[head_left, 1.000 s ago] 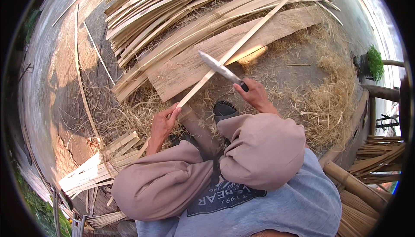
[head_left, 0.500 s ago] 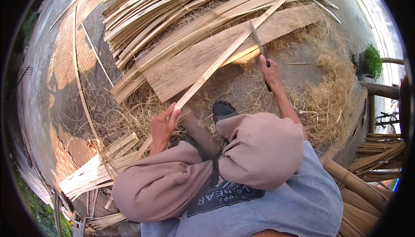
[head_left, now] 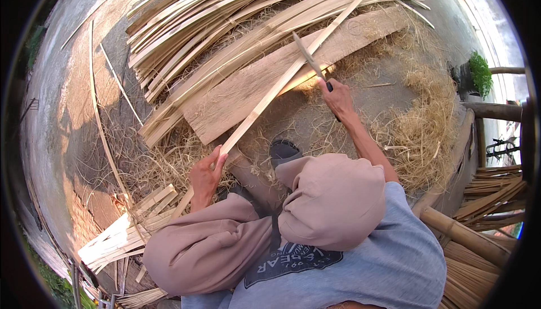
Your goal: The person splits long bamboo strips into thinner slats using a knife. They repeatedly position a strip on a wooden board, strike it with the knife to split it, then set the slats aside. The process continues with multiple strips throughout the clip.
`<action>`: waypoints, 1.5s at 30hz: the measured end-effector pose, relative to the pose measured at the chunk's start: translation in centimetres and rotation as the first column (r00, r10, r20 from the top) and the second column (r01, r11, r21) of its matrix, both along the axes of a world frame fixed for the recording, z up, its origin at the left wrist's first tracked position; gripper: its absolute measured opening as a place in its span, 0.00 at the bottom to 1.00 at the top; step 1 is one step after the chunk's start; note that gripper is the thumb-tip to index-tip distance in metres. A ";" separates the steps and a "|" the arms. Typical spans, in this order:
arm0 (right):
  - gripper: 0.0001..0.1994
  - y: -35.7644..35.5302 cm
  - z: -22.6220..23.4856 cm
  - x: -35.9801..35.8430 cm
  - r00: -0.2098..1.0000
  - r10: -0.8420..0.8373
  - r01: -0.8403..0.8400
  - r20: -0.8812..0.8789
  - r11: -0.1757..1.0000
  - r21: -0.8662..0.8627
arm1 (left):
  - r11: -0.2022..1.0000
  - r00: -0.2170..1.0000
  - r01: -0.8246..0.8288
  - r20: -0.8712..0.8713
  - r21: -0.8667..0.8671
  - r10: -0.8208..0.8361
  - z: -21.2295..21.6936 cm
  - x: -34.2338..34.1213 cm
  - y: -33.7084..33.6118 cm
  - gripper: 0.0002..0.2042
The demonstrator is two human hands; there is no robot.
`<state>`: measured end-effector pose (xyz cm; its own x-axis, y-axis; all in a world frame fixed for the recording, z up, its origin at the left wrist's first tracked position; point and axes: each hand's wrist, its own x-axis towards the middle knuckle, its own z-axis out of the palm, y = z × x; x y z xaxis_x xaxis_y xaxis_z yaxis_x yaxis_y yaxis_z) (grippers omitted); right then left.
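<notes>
Grey-blue T-shirt (head_left: 389, 258) with short sleeves and a dark printed patch on the chest. Loose trousers (head_left: 332, 202) in dusty pinkish beige, cloth bunched into soft folds at both knees. Dark shoe (head_left: 283, 151) with a pale rim, showing between the knees. Bare forearms, left hand (head_left: 205, 176) and right hand (head_left: 337, 97) ungloved, no rings or watch seen.

Bare concrete ground (head_left: 67, 100) is lit by low, warm sunlight (long shadows are cast across it). A green plant (head_left: 480, 72) is seen beside wooden poles (head_left: 496, 110) at right.
</notes>
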<state>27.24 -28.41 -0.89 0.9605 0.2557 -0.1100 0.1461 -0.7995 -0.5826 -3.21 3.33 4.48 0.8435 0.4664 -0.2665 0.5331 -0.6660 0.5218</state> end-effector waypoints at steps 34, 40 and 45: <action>0.33 -3.2 -0.5 2.7 0.999 0.000 -0.001 0.049 1.000 0.027 | 0.920 0.964 -0.228 -0.205 -0.319 0.167 -0.8 -13.2 7.0 0.21; 0.28 1.3 -0.5 -4.5 0.932 0.360 -0.360 0.046 0.933 -0.013 | 0.918 0.967 -0.219 -0.201 -0.330 0.158 -0.9 -14.7 7.5 0.25; 0.31 -6.0 -1.8 8.3 0.950 -0.254 0.253 0.183 0.967 0.029 | 0.936 0.977 -0.180 -0.167 -0.302 0.134 -1.2 -13.8 8.3 0.26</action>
